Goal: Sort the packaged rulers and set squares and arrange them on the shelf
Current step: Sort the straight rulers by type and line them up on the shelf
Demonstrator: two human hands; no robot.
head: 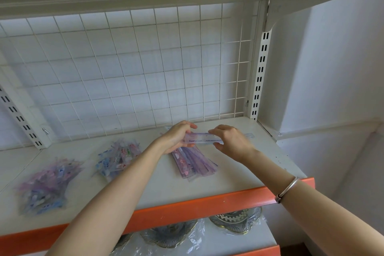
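At shelf (239, 174) rear: L hand (176, 138) pinches packaged ruler (200, 139); R hand (232, 141) curled over, contact unclear. Square to ruler stack (193, 165).

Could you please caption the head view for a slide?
Left hand and right hand hold a packaged ruler near a pile on the shelf.

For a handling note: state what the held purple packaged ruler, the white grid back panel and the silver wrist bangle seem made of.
Purple packaged ruler: probably translucent plastic, glossy clear sleeve. White grid back panel: painted metal wire, thin crossed rods. Silver wrist bangle: likely polished metal, bright sheen.
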